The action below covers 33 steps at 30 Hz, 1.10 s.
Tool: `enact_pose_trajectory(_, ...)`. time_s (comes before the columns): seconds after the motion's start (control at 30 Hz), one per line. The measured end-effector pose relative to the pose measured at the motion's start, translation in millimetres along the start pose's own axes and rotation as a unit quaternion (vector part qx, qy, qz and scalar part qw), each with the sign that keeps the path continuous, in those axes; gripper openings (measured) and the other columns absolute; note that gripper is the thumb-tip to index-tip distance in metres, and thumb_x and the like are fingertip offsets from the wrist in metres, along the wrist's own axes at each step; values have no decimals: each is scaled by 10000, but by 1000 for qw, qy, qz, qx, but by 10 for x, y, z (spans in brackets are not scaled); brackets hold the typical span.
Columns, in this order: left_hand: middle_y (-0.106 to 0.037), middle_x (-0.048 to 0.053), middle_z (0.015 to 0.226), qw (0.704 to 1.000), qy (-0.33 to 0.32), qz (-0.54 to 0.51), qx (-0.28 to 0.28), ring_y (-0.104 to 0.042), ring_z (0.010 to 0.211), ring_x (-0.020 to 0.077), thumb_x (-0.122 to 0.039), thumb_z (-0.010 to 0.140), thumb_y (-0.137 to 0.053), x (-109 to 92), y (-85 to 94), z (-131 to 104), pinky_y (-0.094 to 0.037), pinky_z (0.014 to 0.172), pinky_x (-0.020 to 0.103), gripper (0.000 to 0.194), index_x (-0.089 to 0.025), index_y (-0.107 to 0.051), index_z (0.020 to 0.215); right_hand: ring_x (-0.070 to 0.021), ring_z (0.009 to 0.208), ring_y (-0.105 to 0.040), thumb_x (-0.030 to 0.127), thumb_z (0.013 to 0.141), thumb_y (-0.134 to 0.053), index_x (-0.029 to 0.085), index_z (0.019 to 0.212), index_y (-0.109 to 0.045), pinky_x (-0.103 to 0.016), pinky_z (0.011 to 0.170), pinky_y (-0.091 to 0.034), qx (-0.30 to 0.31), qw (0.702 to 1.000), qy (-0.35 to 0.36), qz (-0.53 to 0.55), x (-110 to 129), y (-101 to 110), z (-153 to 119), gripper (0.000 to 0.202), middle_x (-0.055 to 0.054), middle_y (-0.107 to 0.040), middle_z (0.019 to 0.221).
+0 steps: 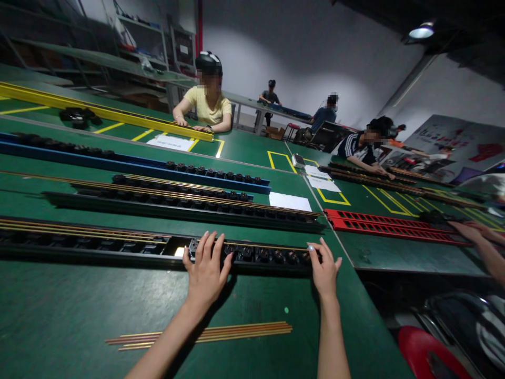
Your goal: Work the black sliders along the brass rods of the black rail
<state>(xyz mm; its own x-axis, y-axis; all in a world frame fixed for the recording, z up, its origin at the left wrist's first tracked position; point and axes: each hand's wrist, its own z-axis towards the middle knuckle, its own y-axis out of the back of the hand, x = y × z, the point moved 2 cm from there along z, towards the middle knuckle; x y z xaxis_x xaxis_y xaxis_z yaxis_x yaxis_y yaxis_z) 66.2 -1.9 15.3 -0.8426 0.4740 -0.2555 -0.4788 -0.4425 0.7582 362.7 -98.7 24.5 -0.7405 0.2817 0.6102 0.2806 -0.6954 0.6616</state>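
A long black channel rail (150, 259) lies across the green table before me, with a row of black blocks (262, 255) set inside. My left hand (207, 271) rests over it with fingers spread, touching the blocks beside a gap in the row. Near the rail's right end is my right hand (325, 268), fingers apart, one fingertip by the end of a thin brass-coloured rod (272, 246). More thin rods (79, 230) lie along the rail's left part. Nearer to me, several loose copper- and brass-coloured rods (244, 330) lie on the table, partly behind my left forearm.
Beyond stand another black rail (189, 208), a blue rail (138, 167) and a yellow rail (158, 122). Red slotted rails (386, 225) lie to the right. White paper (290, 201) is on the table. Co-workers (211, 108) sit across, and another person's arms (479, 242) reach in at right.
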Motion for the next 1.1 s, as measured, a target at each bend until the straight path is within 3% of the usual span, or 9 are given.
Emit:
enact_pose_trajectory(0.37, -523, 119, 1379, 1000, -1, 0, 2, -391, 1328, 258, -361, 921, -442, -2, -5, 2, -58, 1125, 532, 437, -207, -470, 1328, -269, 1298, -423, 513, 876, -396, 266, 894, -605, -717, 1039, -23, 25, 999, -4, 19, 18, 30, 13, 324, -48, -668, 1126)
enact_pose_trajectory(0.9, -524, 112, 1380, 1000, 1, -5, 1, -390, 1329, 255, -361, 917, -451, -2, -1, 2, -55, 1125, 532, 433, -214, -470, 1324, -287, 1293, -425, 537, 855, -412, 258, 973, -622, -694, 1043, -66, 26, 999, -28, 28, -17, 6, 12, 369, -82, -617, 1212)
enact_pose_trajectory(1.1, -524, 114, 1380, 1000, 5, -16, 3, -392, 1329, 258, -357, 916, -453, -3, -6, 10, -59, 1123, 536, 429, -221, -474, 1323, -274, 1217, -499, 528, 850, -419, 257, 1005, -631, -601, 1047, -208, 12, 999, -11, 38, -5, 7, 22, 378, -76, -648, 1162)
